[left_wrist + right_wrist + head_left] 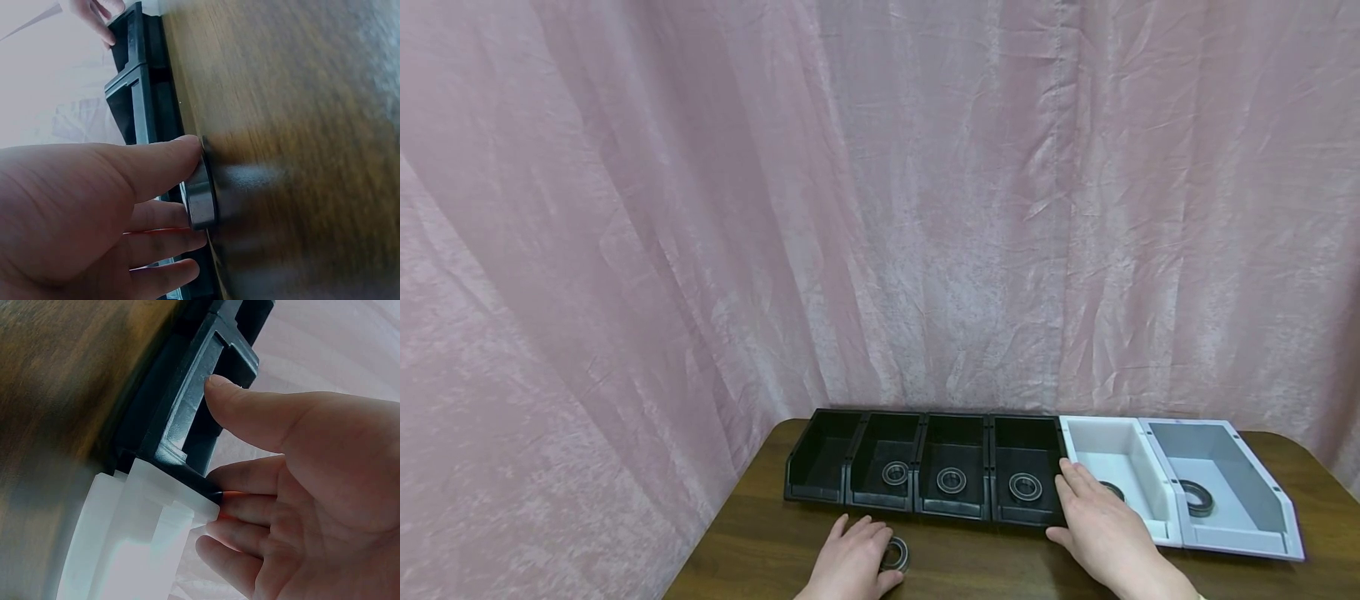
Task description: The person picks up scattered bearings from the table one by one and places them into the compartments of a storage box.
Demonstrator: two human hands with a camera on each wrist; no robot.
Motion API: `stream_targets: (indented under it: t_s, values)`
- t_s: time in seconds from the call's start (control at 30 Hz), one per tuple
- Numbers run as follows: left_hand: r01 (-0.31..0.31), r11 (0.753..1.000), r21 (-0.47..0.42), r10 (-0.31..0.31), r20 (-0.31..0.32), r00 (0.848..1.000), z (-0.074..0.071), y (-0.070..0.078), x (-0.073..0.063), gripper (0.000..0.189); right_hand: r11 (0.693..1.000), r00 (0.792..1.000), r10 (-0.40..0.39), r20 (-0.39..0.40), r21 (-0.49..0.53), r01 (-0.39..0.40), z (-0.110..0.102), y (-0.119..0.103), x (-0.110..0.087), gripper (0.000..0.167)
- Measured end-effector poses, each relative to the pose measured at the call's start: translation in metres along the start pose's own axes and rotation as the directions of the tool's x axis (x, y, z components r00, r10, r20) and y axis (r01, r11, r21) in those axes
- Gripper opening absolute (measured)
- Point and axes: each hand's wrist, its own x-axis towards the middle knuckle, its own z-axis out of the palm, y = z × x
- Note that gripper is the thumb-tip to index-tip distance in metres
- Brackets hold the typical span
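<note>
My left hand [852,560] pinches a ring-shaped metal ball bearing [897,553] that lies flat on the table, in front of the black bins. In the left wrist view, the thumb is at one edge of the bearing [201,197] and the fingers are behind it. My right hand [1101,523] rests over the border between the rightmost black bin [1028,440] and the white bin [1105,435]. Its thumb touches the black bin's front edge in the right wrist view, with the fingers extended along the side. The hand partly hides a bearing [1112,490] in the white bin.
Several black bins [827,450] stand side by side, joined to the white bin and a grey bin [1221,467] at the right. More bearings [951,480] lie in the bins. Behind the wooden table [745,517] hangs a pink curtain [925,208].
</note>
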Motion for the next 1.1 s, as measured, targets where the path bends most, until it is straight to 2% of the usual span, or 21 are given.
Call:
stream_targets:
  t_s: [0.43, 0.67, 0.87, 1.1]
  values:
    - [0.004, 1.000, -0.004, -0.004, 0.002, 1.000, 0.0006, 0.0004, 0.0004, 0.053, 1.000, 1.000, 0.008, 0.009, 0.002, -0.008, 0.0001, 0.0001, 0.0007, 0.072]
    - [-0.014, 1.000, 0.010, 0.014, -0.027, 1.000, 0.0013, -0.0005, -0.0003, 0.052, 1.000, 1.000, 0.006, 0.007, 0.001, -0.006, 0.0006, 0.0002, 0.0008, 0.072]
    - [-0.011, 1.000, 0.002, 0.011, -0.018, 1.000, 0.0013, -0.0008, 0.0001, 0.048, 1.000, 1.000, 0.006, 0.017, 0.003, -0.006, 0.0008, 0.0001, 0.0007, 0.073]
    - [-0.024, 0.999, 0.025, 0.024, -0.024, 0.999, 0.0016, -0.0005, 0.0012, 0.046, 1.000, 1.000, -0.004, -0.010, -0.004, 0.004, 0.0009, 0.0003, -0.0005, 0.072]
